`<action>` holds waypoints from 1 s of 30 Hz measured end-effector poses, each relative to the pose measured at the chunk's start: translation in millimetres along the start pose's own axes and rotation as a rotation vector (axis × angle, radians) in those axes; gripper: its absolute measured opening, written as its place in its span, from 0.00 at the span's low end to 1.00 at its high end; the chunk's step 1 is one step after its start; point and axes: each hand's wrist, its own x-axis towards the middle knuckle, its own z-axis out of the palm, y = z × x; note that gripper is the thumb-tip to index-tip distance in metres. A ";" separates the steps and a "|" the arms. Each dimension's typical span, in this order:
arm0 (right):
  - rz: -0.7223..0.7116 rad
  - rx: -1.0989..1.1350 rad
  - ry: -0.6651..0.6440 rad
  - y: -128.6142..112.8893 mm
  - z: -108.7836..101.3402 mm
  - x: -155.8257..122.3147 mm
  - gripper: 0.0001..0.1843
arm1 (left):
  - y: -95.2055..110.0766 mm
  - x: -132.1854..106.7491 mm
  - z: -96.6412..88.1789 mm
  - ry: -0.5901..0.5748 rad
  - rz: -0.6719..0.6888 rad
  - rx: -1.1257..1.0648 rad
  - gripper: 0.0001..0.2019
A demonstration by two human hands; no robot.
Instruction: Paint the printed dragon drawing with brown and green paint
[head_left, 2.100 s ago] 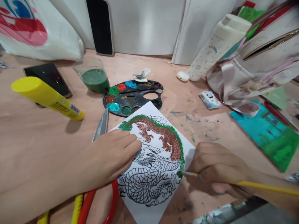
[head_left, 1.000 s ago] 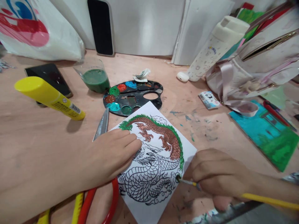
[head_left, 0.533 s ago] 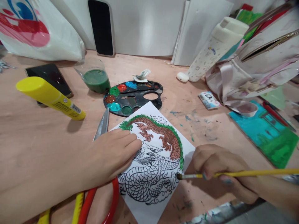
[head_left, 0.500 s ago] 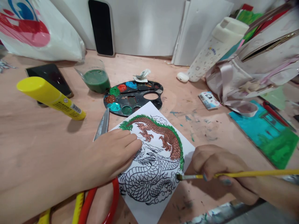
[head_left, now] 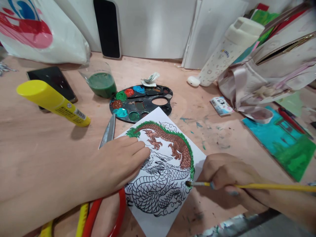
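Note:
A sheet of white paper [head_left: 158, 227] bears a line-drawn dragon [head_left: 150, 191], its upper body brown with a green mane and the lower coils uncoloured. My left hand [head_left: 128, 161] lies flat across the sheet's left side, fingers together, holding nothing that I can see. Beneath that hand and wrist are scissors [head_left: 120, 210] with red handles; a blade shows beyond the knuckles. My right hand [head_left: 229, 174] is closed round a yellow paintbrush [head_left: 259, 186], whose dark bristles touch the drawing's right edge near the end of the green mane.
Behind the paper lies a black paint palette [head_left: 148, 104]. A cup of green water [head_left: 102, 82], a yellow glue bottle [head_left: 54, 103] and a phone [head_left: 53, 82] are on the left. On the right are a white bottle [head_left: 229, 52], a bag [head_left: 274, 65] and a painted board [head_left: 281, 141].
The brush tip has shifted slightly left and up at the drawing's right edge, and its handle's far end has dropped. My left hand has stayed in place on the sheet.

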 end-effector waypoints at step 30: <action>-0.059 -0.085 0.001 0.4 -0.6 -0.9 0.17 | 5.1 1.5 4.3 0.042 -0.037 0.104 0.06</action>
